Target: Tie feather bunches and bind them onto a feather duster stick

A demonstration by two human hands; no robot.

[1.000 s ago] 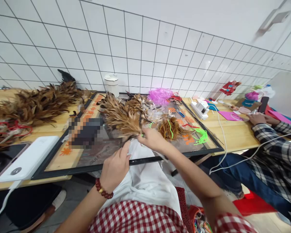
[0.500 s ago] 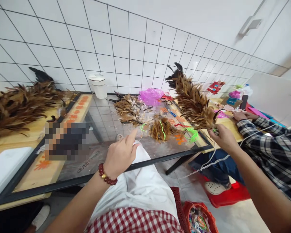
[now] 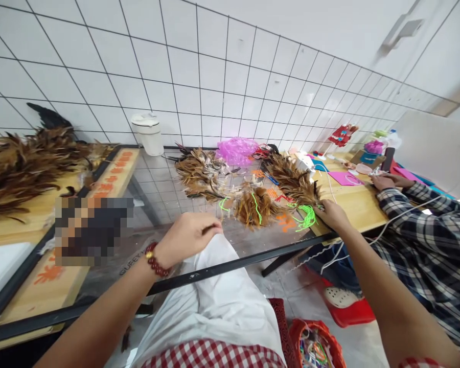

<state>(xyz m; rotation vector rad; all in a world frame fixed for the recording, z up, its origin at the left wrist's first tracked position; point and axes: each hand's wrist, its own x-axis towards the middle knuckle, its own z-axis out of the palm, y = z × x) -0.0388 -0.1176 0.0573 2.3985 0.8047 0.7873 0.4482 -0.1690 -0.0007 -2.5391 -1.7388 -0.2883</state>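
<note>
Plume of layered brown feathers slants along the right side of the glass tabletop, its near end pinched by the right hand — just beside a tangle of neon-green cord. Whether its full length rests on the surface, I cannot tell. The left hand, with a beaded bracelet at its wrist, hovers near the front edge, fingers curled in; whether anything sits between them is hidden. Left of the plume lie a ginger feather tuft and a mottled feather heap, with a pink plastic bag behind. Good handling, I judge, means gripping only that end, steering clear of the loose cord, and letting the feathers lie along their own direction — pressed vanes would probably bend.
</note>
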